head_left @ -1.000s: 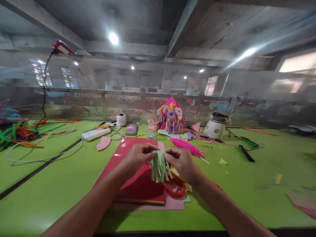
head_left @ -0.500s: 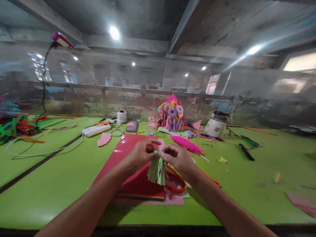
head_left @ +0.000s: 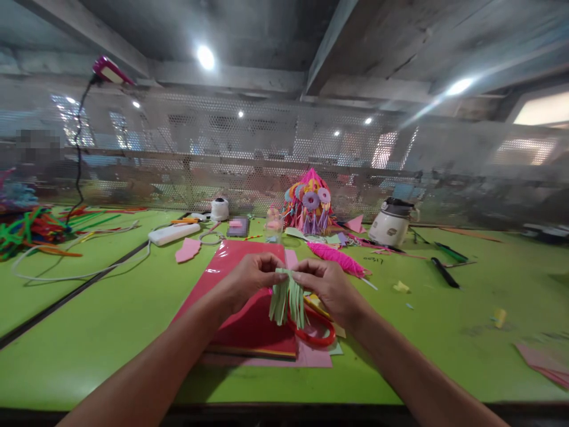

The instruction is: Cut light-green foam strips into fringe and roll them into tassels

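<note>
Between my two hands hangs a pale green paper fringe (head_left: 287,299), its cut strips dangling down in two bunches. My left hand (head_left: 255,276) pinches its top edge on the left side. On the right, my right hand (head_left: 322,281) pinches the same edge between thumb and fingers. Beneath them lies a stack of red paper (head_left: 249,329) in a shiny clear sleeve, with pink paper (head_left: 313,356) under it. Red-handled scissors (head_left: 317,335) rest just below my right hand, partly covered by the fringe.
A bundle of bright pink yarn (head_left: 335,258) lies beyond my right hand. Further back are a colourful tasselled ornament (head_left: 311,201) and a white jug (head_left: 390,225). A black-handled tool (head_left: 444,274) lies right. A white power strip (head_left: 173,234) and cable lie left.
The fringe was gathered into one narrow bunch; now its strips hang wider, parted in two. My fingers have shifted along its top edge, and my right hand sits slightly flatter.
</note>
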Action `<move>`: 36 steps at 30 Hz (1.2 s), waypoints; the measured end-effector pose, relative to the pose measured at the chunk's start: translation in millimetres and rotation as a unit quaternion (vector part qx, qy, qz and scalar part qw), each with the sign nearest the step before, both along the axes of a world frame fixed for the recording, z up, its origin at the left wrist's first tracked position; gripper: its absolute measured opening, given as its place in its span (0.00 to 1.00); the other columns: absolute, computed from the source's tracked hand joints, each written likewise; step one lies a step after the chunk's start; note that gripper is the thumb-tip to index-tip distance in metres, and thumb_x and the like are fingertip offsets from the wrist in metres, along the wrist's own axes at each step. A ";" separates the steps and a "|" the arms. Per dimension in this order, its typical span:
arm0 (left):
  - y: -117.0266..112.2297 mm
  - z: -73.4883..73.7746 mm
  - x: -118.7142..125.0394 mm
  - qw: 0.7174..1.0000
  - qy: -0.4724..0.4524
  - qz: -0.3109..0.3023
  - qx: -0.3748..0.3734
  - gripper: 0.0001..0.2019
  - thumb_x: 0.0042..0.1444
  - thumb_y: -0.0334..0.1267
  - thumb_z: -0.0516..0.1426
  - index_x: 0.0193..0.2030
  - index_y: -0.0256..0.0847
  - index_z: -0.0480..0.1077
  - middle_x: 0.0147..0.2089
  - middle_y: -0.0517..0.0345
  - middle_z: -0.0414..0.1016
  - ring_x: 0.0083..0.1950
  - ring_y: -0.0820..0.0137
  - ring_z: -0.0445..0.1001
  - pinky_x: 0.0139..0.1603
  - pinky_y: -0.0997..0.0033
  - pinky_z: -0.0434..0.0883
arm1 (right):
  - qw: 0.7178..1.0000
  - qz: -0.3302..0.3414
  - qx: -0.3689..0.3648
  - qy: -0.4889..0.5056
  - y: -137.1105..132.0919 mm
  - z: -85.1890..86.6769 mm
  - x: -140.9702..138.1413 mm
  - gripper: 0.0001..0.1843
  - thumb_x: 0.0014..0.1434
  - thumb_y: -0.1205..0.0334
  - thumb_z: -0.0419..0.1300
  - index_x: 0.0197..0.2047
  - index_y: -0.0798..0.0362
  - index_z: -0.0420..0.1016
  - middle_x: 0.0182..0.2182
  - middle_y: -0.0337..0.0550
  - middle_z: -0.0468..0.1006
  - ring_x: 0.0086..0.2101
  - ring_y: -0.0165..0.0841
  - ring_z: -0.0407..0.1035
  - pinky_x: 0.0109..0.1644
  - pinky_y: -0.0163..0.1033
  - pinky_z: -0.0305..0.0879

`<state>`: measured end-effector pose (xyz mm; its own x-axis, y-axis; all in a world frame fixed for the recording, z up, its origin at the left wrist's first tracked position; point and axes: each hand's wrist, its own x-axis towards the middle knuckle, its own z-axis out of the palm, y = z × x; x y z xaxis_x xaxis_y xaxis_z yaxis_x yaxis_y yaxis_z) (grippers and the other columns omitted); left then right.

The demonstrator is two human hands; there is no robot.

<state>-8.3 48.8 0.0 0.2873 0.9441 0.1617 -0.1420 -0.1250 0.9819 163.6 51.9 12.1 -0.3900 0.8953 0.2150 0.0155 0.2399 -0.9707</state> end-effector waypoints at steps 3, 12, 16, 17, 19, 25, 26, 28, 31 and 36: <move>0.1 0.9 0.7 1.000 -0.008 0.000 0.004 0.13 0.38 0.38 0.65 0.28 0.36 0.68 0.25 0.65 0.67 0.27 0.77 0.64 0.31 0.75 0.60 | 0.999 0.018 -0.025 0.013 0.7 -0.3 0.8 0.06 0.46 0.63 0.62 0.27 0.57 0.74 0.23 0.38 0.72 0.25 0.28 0.65 0.31 0.36 0.60; -2.8 0.7 4.7 1.000 0.004 -0.013 0.016 0.19 0.39 0.36 0.65 0.39 0.38 0.65 0.25 0.65 0.67 0.28 0.77 0.64 0.31 0.75 0.60 | 0.994 -0.010 0.073 -0.080 3.7 -4.6 -1.1 0.09 0.49 0.59 0.61 0.26 0.57 0.73 0.21 0.36 0.68 0.23 0.26 0.59 0.29 0.34 0.55; -5.4 2.9 6.3 1.000 0.010 -0.024 -0.011 0.19 0.39 0.33 0.64 0.40 0.37 0.66 0.28 0.62 0.68 0.30 0.76 0.66 0.33 0.74 0.61 | 0.993 -0.004 0.089 -0.083 5.0 -6.3 0.0 0.10 0.51 0.58 0.61 0.27 0.57 0.72 0.22 0.37 0.68 0.24 0.27 0.59 0.30 0.34 0.56; -6.2 3.9 6.6 0.999 0.011 -0.034 -0.027 0.19 0.39 0.32 0.64 0.39 0.37 0.66 0.28 0.62 0.69 0.30 0.76 0.67 0.33 0.74 0.61 | 0.993 -0.005 0.089 -0.084 4.5 -6.0 0.0 0.10 0.51 0.58 0.61 0.26 0.57 0.71 0.22 0.37 0.68 0.24 0.26 0.59 0.29 0.34 0.56; -7.1 5.4 7.2 0.997 0.014 -0.047 -0.057 0.18 0.38 0.31 0.63 0.38 0.36 0.66 0.28 0.61 0.70 0.30 0.75 0.67 0.33 0.74 0.62 | 0.992 -0.007 0.087 -0.089 2.7 -4.5 -0.2 0.11 0.51 0.58 0.61 0.24 0.57 0.70 0.21 0.37 0.67 0.23 0.26 0.59 0.28 0.34 0.55; -6.3 3.7 7.9 0.996 0.013 -0.043 -0.076 0.19 0.35 0.26 0.62 0.37 0.36 0.66 0.26 0.63 0.70 0.28 0.76 0.67 0.32 0.74 0.62 | 0.988 -0.009 0.107 -0.109 -0.3 -0.6 -1.0 0.11 0.52 0.58 0.59 0.23 0.57 0.70 0.20 0.38 0.68 0.23 0.27 0.59 0.26 0.34 0.56; -6.1 2.7 8.0 0.996 0.010 -0.046 -0.077 0.19 0.35 0.26 0.62 0.37 0.36 0.66 0.25 0.63 0.70 0.28 0.75 0.67 0.32 0.74 0.62 | 0.987 -0.012 0.112 -0.112 0.5 -0.9 -0.6 0.11 0.52 0.58 0.59 0.23 0.57 0.70 0.20 0.38 0.68 0.23 0.27 0.59 0.26 0.34 0.56; -5.6 0.6 8.8 0.996 0.004 -0.052 -0.070 0.19 0.35 0.27 0.62 0.38 0.37 0.65 0.26 0.62 0.70 0.28 0.75 0.68 0.32 0.74 0.62 | 0.987 -0.020 0.114 -0.115 2.4 -1.7 0.2 0.11 0.51 0.58 0.59 0.24 0.57 0.70 0.21 0.38 0.68 0.23 0.28 0.60 0.27 0.34 0.57; -5.7 -1.4 11.2 0.997 -0.005 -0.054 -0.058 0.19 0.35 0.26 0.61 0.38 0.38 0.65 0.28 0.61 0.71 0.29 0.74 0.68 0.32 0.74 0.62 | 0.988 -0.023 0.107 -0.107 4.2 -2.6 0.9 0.10 0.51 0.58 0.59 0.25 0.57 0.70 0.21 0.39 0.69 0.24 0.29 0.61 0.28 0.35 0.59; -8.7 0.0 15.3 0.995 -0.029 -0.055 -0.079 0.20 0.35 0.24 0.59 0.38 0.38 0.64 0.29 0.61 0.71 0.29 0.74 0.68 0.31 0.74 0.63 | 0.992 -0.027 0.098 -0.081 2.9 -1.0 0.0 0.09 0.51 0.59 0.60 0.25 0.56 0.71 0.21 0.38 0.70 0.24 0.29 0.62 0.28 0.35 0.59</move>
